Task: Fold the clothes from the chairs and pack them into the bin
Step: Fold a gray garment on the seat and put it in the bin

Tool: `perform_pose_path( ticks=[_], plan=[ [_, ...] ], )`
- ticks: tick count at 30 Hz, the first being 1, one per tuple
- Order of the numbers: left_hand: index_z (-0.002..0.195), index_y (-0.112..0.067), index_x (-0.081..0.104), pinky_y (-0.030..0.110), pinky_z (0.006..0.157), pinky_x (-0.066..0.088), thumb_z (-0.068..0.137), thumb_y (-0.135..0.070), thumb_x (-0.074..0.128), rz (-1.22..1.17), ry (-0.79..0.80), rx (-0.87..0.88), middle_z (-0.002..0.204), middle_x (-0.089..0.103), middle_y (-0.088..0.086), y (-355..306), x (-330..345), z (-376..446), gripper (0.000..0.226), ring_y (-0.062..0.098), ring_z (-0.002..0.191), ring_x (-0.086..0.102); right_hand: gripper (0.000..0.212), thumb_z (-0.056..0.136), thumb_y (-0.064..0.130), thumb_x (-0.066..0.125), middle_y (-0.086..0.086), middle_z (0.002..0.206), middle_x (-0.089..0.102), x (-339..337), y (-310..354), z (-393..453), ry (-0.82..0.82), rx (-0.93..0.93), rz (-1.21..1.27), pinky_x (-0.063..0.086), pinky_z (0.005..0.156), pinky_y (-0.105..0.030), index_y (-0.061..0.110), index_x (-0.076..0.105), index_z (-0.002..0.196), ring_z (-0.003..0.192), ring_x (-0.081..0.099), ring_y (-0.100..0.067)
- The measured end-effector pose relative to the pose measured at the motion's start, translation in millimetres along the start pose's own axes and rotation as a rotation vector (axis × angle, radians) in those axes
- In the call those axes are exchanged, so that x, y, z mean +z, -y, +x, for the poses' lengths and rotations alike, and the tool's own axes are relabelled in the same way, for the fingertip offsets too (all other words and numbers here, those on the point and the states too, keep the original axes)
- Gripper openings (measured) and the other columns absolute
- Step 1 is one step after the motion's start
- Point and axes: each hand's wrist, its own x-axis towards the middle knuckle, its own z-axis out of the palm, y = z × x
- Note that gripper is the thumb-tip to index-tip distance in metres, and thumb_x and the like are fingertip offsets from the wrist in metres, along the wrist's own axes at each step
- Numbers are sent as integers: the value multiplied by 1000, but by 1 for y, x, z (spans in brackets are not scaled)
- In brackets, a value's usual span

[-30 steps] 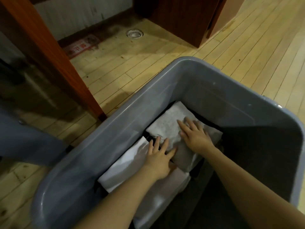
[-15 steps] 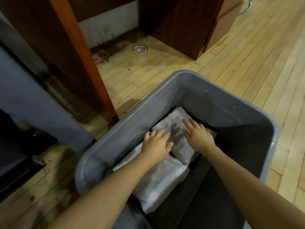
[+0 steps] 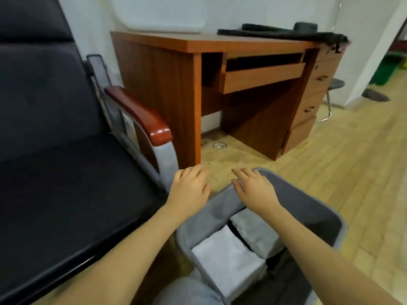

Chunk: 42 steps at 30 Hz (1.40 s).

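Observation:
A grey plastic bin [image 3: 317, 214] stands on the floor at the lower right. Inside it lie a folded white garment [image 3: 226, 258] and a folded light grey garment [image 3: 255, 230], side by side. My left hand [image 3: 189, 190] hovers above the floor between the chair and the bin, fingers relaxed, holding nothing. My right hand [image 3: 253, 188] is raised over the bin's far rim, fingers straight, holding nothing. A black chair [image 3: 55, 172] with a bare seat fills the left side.
A wooden desk [image 3: 198, 69] with a keyboard tray and drawers stands ahead, dark cloth [image 3: 286, 35] draped on its top. The chair's red-brown armrest [image 3: 136, 115] is close to my left hand. A stool [image 3: 332, 89] and a green bin [image 3: 385, 69] stand at the far right.
Both hands have lifted off the folded garments and risen out of the bin. The view has tilted up, bringing the chair and desk into sight.

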Motion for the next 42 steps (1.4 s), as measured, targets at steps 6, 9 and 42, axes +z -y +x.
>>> perform_pose_path(
  ticks=[6, 9, 42],
  plan=[
    [140, -21, 42, 30, 107, 19, 99, -32, 41, 104, -142, -144, 145, 39, -4, 48, -115, -64, 43, 14, 131, 37, 36, 100, 32, 40, -1, 122, 59, -55, 114, 15, -160, -210, 83, 47, 83, -38, 20, 53, 130, 109, 55, -24],
    [142, -22, 39, 30, 109, 16, 99, -33, 39, 136, -193, -250, 149, 34, -4, 79, -162, -111, 44, 13, 134, 33, 35, 99, 32, 42, -1, 118, 59, -71, 186, 21, -182, -350, 133, 49, 81, -38, 18, 53, 129, 105, 57, -23],
    [141, -17, 42, 43, 106, 32, 99, -35, 39, 88, -415, -1320, 133, 56, 7, 344, -265, -549, 46, 24, 125, 47, 20, 91, 39, 55, 9, 113, 54, 72, 757, -98, 379, -841, 676, 13, 79, -31, 26, 62, 104, 107, 43, -16]
  ],
)
